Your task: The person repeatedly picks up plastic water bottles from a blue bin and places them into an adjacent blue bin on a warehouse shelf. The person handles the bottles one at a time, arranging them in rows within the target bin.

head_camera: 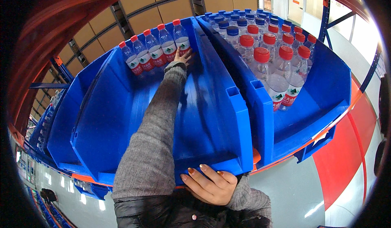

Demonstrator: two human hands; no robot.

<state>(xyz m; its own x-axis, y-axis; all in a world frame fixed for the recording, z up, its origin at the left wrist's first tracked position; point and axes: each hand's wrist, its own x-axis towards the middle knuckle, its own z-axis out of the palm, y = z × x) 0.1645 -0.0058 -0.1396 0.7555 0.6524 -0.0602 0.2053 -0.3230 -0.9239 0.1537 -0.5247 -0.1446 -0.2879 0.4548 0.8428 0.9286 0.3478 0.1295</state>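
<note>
My left hand (pixel 182 57) reaches deep into a blue plastic bin (pixel 152 102), with its fingers spread at the rightmost bottle of a row. That clear plastic water bottle (pixel 182 41) has a red cap and a red-and-white label. Several matching bottles (pixel 156 54) stand beside it along the far end, leaning slightly in the view. My right hand (pixel 210 183) lies at the bin's front lip (pixel 207 163), fingertips on the blue plastic. Its thumb is mostly hidden, so I cannot tell whether it grips the lip.
To the right, another blue bin (pixel 323 96) holds red-capped bottles (pixel 285 63) in front and blue-capped bottles (pixel 241 22) behind. More blue bins (pixel 65 136) line the left. An orange rack beam (pixel 305 148) runs under the fronts. Cardboard boxes (pixel 171 11) fill shelving beyond.
</note>
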